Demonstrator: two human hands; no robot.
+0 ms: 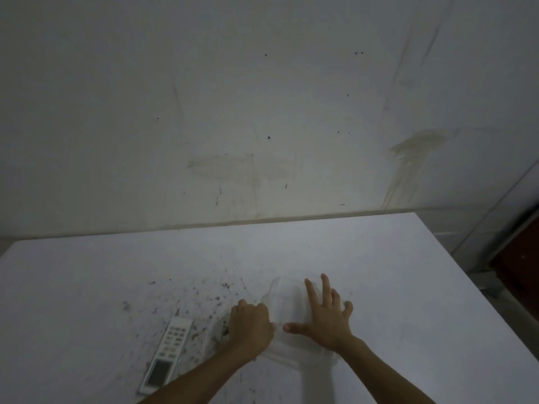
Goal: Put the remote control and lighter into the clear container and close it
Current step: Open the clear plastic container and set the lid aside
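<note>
A clear plastic container (287, 304) sits on the white table (87, 287), near the front middle. My left hand (250, 323) is curled against the container's left edge, gripping it. My right hand (326, 313) lies flat on top of the container with fingers spread. A white remote control (167, 354) with a small screen and several buttons lies on the table to the left of my left forearm. The lighter is not visible in this view.
Dark specks and smudges (204, 295) are scattered on the table between the remote and the container. A stained white wall (262, 112) stands behind the table. The table's right edge (478, 287) drops off to a dark floor area.
</note>
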